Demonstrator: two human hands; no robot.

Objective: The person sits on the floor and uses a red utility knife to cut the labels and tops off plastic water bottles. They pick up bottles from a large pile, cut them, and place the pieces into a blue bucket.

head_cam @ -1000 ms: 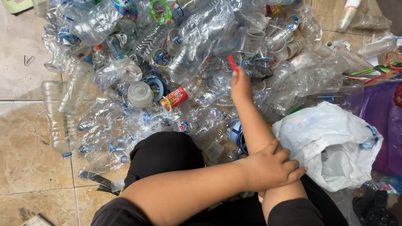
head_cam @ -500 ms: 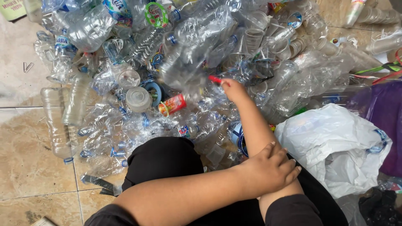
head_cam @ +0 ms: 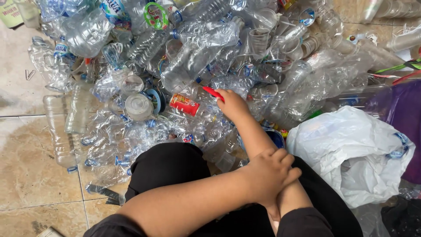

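My right hand [head_cam: 234, 105] reaches into the heap of crushed clear bottles [head_cam: 197, 66] on the tiled floor [head_cam: 35, 175], fingers closed around a slim red tool [head_cam: 213, 92] whose tip points at the bottle with the red label [head_cam: 184, 105] just beside it, near the heap's near edge. My left hand [head_cam: 267, 173] wraps my right forearm, fingers curled, seemingly to steady the reach. A white plastic bag [head_cam: 351, 153] slumps at my right knee.
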